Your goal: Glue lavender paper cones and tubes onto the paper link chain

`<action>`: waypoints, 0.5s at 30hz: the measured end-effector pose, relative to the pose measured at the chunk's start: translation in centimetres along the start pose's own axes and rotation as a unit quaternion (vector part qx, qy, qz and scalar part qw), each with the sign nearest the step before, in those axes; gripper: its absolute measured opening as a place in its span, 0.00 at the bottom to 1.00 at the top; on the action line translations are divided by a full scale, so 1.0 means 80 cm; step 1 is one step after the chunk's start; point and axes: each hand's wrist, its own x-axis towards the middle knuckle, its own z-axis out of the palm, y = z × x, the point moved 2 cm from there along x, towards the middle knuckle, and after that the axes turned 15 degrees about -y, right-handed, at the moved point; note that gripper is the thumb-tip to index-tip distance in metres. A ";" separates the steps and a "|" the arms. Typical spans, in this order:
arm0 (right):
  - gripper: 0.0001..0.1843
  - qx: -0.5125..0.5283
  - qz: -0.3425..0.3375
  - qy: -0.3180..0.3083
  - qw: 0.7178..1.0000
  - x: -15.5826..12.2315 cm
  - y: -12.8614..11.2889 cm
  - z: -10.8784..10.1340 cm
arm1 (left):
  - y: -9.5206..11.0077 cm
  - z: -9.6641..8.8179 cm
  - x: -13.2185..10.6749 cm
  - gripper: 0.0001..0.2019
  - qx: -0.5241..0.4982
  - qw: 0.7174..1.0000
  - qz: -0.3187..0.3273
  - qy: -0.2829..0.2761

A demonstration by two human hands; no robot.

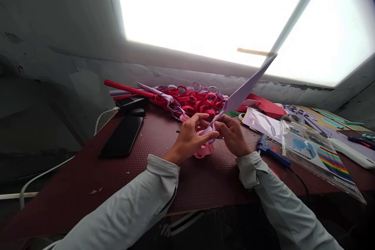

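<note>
Both hands meet over the middle of a dark red table point(88, 179). My left hand point(190, 136) pinches a lilac paper strip loop with thumb and forefinger. My right hand point(233, 134) is closed on the near end of a long lilac paper strip point(244, 91) that sticks up and to the right. Under the hands lies a pink paper chain point(205, 150). Behind them a heap of red and lilac paper chain links point(193, 101) lies on the table.
A black phone point(123, 136) lies at the left, a second dark device point(131, 102) behind it, white cables trailing off. At the right are a blue glue gun point(271, 152), a clear plastic packet of coloured paper point(316, 154), red paper point(266, 105) and scattered strips. A bright window fills the back.
</note>
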 end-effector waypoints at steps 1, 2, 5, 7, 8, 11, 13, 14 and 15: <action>0.11 -0.001 0.000 -0.001 1.000 0.000 0.000 0.000 | -0.001 0.000 0.000 0.31 0.005 1.000 0.000 -0.001; 0.11 -0.002 0.000 -0.001 1.000 0.000 0.001 0.000 | -0.001 0.000 0.000 0.31 0.012 1.000 0.001 -0.001; 0.11 -0.010 -0.002 0.002 1.000 0.000 0.002 -0.001 | -0.003 -0.001 0.000 0.29 0.024 1.000 -0.002 0.000; 0.10 -0.015 -0.008 0.008 1.000 0.000 0.003 -0.002 | -0.004 -0.001 -0.001 0.26 0.020 1.000 -0.009 -0.007; 0.10 -0.013 -0.010 0.011 1.000 0.000 0.003 -0.003 | -0.004 -0.001 -0.001 0.24 0.017 1.000 -0.013 -0.013; 0.09 0.004 -0.014 0.013 1.000 0.000 0.002 -0.004 | -0.003 0.000 -0.001 0.22 0.008 0.999 -0.019 -0.028; 0.09 0.011 -0.012 0.011 1.000 -0.001 0.001 -0.004 | -0.003 0.000 -0.001 0.22 0.005 0.999 -0.018 -0.029; 0.09 0.010 -0.010 0.010 1.000 -0.001 0.000 -0.004 | -0.004 -0.001 -0.001 0.22 0.004 0.999 -0.017 -0.029; 0.09 0.009 -0.007 0.008 1.000 -0.002 0.000 -0.004 | -0.004 -0.001 -0.001 0.22 0.003 0.999 -0.017 -0.029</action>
